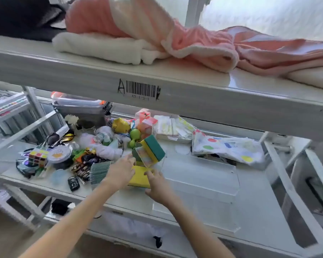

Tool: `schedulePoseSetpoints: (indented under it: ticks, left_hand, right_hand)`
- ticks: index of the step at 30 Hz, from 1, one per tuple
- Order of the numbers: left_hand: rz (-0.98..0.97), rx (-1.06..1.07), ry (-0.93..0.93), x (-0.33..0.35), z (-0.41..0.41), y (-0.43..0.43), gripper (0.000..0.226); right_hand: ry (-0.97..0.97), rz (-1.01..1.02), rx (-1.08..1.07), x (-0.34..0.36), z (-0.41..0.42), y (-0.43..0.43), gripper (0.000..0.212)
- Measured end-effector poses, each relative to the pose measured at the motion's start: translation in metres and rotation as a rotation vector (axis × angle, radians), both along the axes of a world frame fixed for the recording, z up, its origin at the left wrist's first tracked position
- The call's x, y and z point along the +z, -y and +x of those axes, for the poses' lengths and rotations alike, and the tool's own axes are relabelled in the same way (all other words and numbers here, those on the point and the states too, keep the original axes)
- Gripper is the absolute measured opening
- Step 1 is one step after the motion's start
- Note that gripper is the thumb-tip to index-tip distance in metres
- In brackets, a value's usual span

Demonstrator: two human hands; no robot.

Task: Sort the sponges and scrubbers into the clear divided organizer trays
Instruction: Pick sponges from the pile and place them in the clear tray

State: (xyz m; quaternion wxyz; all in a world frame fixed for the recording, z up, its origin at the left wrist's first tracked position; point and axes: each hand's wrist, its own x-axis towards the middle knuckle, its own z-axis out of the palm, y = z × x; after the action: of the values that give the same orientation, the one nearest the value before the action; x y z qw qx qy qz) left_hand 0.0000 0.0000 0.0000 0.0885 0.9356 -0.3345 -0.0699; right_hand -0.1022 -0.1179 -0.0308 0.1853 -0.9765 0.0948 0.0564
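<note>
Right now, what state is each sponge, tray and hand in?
Flat yellow sponge: lying down, both hands on it.
Green-and-yellow scrub sponge: propped up on edge, tilted.
Clear divided organizer tray: upright; most of it looks empty.
Left hand: touching the yellow sponge.
Right hand: touching the yellow sponge.

On the front edge of the upper shelf (pixel 175 84) sits a barcode label (pixel 141 88). A hand-drawn black letter "A" (pixel 121 86) stands just left of the bars, and another black pen mark stands at the label's right end, too unclear to read. A line of small printed characters runs under the bars, too blurred to make out. No other writing is legible.
</note>
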Motion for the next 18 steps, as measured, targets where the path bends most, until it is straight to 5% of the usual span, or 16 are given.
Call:
schedulePoseSetpoints:
  ticks: [7,12,18]
  left_hand:
    - [-0.045,-0.116,0.075,0.007,0.054,0.050,0.027]
    - [-0.019,-0.136,0.169,0.005,0.073,0.086,0.055]
    - [-0.035,-0.031,0.047,0.001,0.079,0.116,0.068]
  right_hand:
    - [0.007,-0.113,-0.052,-0.023,0.038,-0.001,0.069]
    - [-0.013,-0.088,-0.032,-0.025,0.044,-0.002,0.068]
    - [0.031,-0.083,0.008,-0.022,0.038,-0.012,0.067]
